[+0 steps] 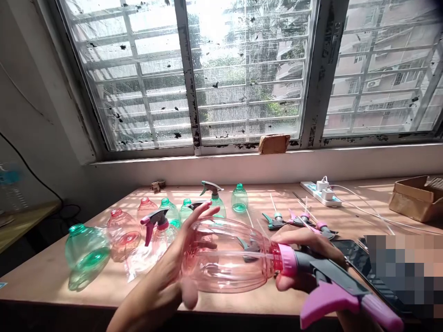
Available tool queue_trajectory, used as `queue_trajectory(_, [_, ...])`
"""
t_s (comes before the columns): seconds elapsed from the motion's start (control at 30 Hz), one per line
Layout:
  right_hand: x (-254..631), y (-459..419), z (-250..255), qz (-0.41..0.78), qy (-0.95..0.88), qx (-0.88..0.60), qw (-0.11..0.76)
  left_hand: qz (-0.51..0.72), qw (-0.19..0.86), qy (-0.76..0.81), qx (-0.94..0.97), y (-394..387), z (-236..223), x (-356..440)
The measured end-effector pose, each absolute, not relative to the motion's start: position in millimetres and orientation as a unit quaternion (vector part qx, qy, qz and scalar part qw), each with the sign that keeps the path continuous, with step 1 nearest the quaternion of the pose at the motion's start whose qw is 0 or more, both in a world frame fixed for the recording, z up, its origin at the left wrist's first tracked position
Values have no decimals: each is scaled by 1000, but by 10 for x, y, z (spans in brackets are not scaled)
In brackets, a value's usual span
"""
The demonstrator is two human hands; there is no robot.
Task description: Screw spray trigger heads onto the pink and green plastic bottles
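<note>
A clear pink spray bottle (228,272) lies sideways in the air above the table's front edge, with its grey and pink trigger head (332,281) pointing right. Its thin dip tube runs inside the body. My left hand (185,258) cups the base, palm against it, fingers and thumb spread around the sides. At the other end, my right hand (304,242) grips the neck and the pink collar (289,260) between thumb and fingers. Part of that hand is hidden behind the trigger head.
Several green bottles (88,249) and pink bottles (122,226) stand at the left, one pink with a trigger head (155,223). Loose trigger heads (277,221) with tubes lie right of centre. A phone (356,258), a power strip (320,191) and a cardboard box (411,203) are farther right.
</note>
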State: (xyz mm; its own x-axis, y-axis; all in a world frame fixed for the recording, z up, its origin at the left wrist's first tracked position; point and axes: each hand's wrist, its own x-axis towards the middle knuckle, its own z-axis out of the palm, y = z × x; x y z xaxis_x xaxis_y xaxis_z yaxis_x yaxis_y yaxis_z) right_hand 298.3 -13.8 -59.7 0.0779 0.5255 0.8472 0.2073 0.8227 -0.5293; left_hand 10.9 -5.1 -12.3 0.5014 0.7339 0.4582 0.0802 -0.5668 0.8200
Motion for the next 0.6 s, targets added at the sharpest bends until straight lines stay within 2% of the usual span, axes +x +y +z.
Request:
queue_trajectory(0.13, [2906,-190,-676,69,-681,-265,679,447,395,287,749,-10,-186,151])
queue_trajectory(0.4, [2929,-224,-780,96,-662,-289,685,465,418,258,737,15,-220,151])
queue_trajectory(0.5, [2803,-181,-815,170,-635,-300,692,524,358,238,736,16,-200,193])
queue_trajectory(0.6, [2688,-148,-812,307,-585,-277,697,559,296,218,743,20,-189,221])
